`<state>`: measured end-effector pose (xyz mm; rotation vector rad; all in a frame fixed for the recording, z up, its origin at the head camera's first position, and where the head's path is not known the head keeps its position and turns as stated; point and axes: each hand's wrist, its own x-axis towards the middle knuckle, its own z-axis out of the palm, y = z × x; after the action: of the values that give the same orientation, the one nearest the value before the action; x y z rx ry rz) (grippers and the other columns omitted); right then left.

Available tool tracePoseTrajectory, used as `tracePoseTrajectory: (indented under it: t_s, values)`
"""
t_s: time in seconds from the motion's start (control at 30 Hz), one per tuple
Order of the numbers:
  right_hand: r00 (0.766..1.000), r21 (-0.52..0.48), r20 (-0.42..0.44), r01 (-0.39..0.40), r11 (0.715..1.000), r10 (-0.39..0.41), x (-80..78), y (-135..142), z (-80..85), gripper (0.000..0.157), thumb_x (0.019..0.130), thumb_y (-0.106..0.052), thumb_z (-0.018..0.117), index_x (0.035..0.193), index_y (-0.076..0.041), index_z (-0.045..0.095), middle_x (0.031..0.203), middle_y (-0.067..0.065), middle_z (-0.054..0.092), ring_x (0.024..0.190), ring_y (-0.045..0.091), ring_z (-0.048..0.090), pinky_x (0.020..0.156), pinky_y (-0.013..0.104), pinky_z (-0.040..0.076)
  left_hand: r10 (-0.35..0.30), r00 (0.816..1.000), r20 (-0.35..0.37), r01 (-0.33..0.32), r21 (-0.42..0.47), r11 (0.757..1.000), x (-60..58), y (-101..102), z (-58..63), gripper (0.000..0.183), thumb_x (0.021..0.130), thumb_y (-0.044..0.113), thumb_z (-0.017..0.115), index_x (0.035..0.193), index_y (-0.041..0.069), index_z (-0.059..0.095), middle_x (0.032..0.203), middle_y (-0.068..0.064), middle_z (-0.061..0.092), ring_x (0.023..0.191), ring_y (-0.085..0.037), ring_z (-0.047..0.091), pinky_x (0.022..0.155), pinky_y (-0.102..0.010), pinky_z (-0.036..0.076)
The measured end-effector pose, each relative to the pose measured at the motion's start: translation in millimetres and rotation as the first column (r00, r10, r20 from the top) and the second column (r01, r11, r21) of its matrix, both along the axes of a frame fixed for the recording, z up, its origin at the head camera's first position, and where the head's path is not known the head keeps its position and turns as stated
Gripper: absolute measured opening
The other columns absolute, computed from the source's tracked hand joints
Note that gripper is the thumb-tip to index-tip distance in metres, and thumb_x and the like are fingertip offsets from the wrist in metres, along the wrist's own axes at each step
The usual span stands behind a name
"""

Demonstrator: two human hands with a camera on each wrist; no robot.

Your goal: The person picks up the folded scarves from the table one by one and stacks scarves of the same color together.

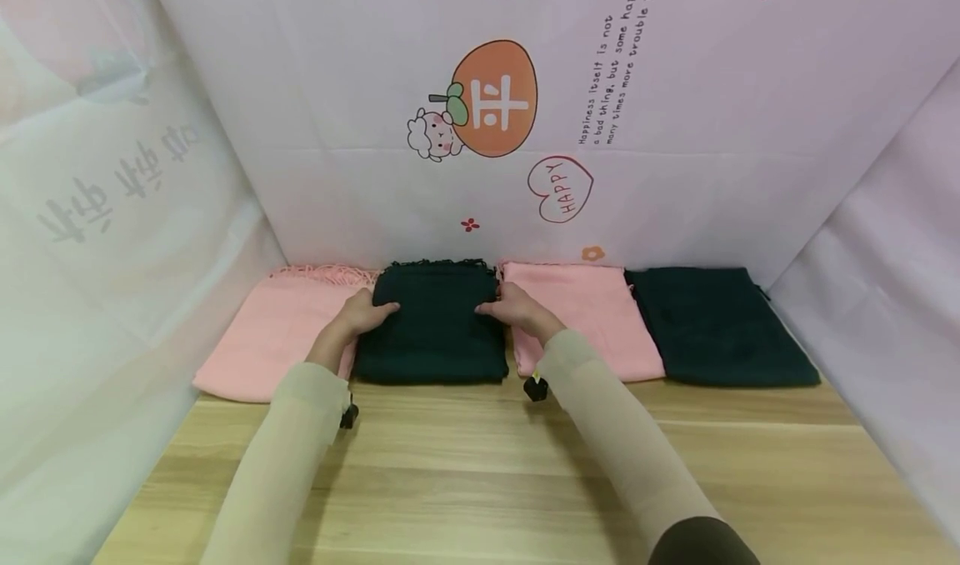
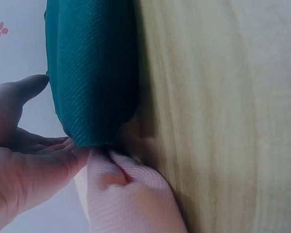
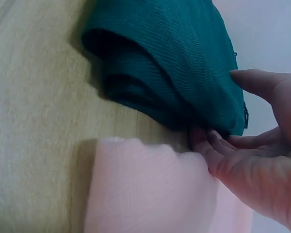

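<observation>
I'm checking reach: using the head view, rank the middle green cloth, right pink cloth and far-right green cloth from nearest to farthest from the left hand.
1. Middle green cloth: touching the left hand, on its right.
2. Right pink cloth: next in the row, farther right.
3. Far-right green cloth: at the row's right end.

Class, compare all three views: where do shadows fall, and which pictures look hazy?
Head: fairly even light, the sleeves casting soft shadows on the table; left wrist: hazy, the green cloth teal, darker down its right side; right wrist: hazy too, shadow beside the pink cloth.
</observation>
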<state>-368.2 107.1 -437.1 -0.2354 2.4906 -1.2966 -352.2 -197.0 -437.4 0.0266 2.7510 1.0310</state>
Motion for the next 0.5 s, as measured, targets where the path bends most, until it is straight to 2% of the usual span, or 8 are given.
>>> tracePoseTrajectory:
  t_s: [0.17,0.3,0.5]
  values:
    - [1.000,0.005,0.021,0.004,1.000,-0.004,1.2,-2.1,-1.3,0.082,0.089,-0.030,0.065,0.148,0.001,0.016,0.152,0.018,0.021,0.136,0.030,0.026,0.106,0.046,0.032,0.035,0.999,0.032,-0.036,0.053,0.998,1.3,-0.2,1.7,0.058,0.094,0.038,0.053,0.125,-0.010,0.041,0.116,-0.027,0.049,0.101,-0.036,0.052,0.084,-0.044,0.047]
    - [0.999,-0.014,0.045,0.013,1.000,-0.012,1.7,-4.0,-3.4,0.084,0.089,-0.029,0.065,0.148,0.001,0.014,0.152,0.017,0.019,0.137,0.030,0.025,0.107,0.046,0.030,0.042,0.998,0.038,-0.043,0.042,0.998,0.2,-0.5,0.9,0.053,0.094,0.038,0.053,0.119,-0.009,0.045,0.111,-0.024,0.051,0.096,-0.032,0.053,0.080,-0.041,0.048]
    - [0.998,-0.034,0.065,0.022,0.999,-0.020,-2.4,-6.6,-9.3,0.087,0.088,-0.030,0.066,0.149,0.001,0.011,0.154,0.016,0.015,0.139,0.029,0.019,0.110,0.044,0.023,0.037,0.997,0.068,-0.039,0.030,0.999,-2.6,-3.3,-2.9,0.057,0.095,0.037,0.051,0.124,-0.011,0.042,0.116,-0.027,0.049,0.104,-0.036,0.052,0.087,-0.045,0.045]
